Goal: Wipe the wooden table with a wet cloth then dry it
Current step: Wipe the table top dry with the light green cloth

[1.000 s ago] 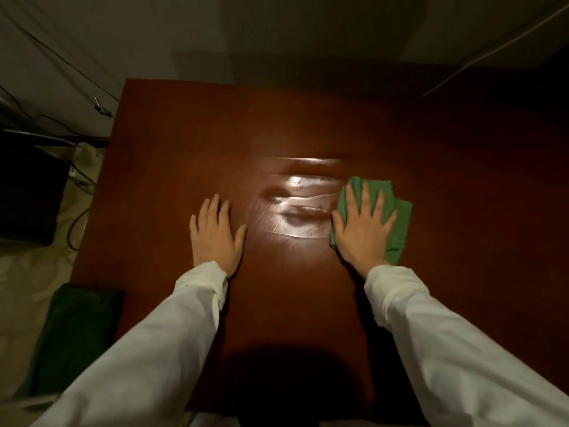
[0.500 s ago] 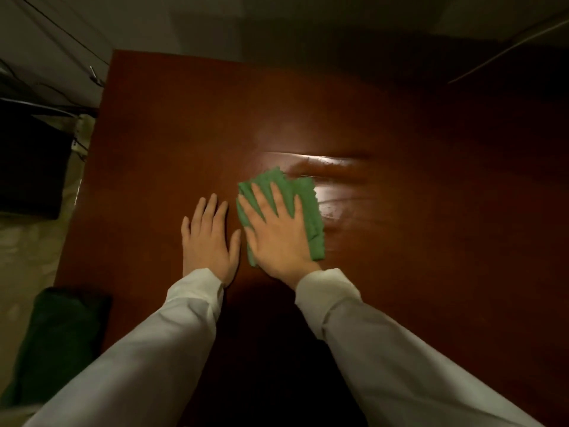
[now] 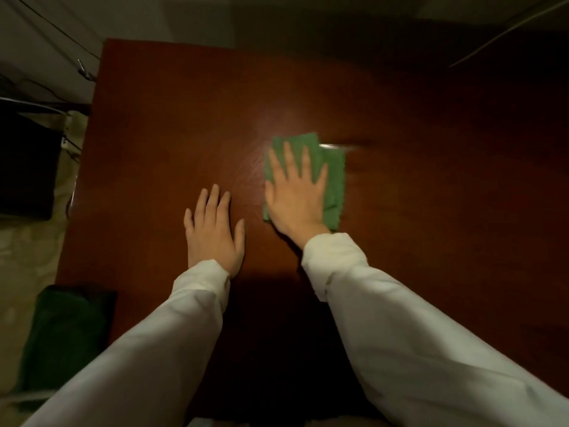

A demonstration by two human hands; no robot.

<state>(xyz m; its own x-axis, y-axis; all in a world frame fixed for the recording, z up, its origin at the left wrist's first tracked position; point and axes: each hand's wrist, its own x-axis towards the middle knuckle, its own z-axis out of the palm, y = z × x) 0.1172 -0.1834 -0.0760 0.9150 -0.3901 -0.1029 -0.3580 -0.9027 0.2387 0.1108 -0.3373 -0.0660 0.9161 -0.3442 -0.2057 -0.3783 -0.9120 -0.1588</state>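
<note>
right hand flat on green cloth, wooden table

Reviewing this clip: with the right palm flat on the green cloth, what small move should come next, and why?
Probably slide the green cloth rightward under the right hand. A wet glint shows just past the cloth's far right corner, while the wooden table beyond looks dull, likely unwiped. The left hand rests flat on the wood, bracing.

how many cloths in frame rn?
2. A green cloth lies flat on the wooden table under the right hand. A darker green one lies folded off the table's near-left corner. Others may be out of frame.
</note>
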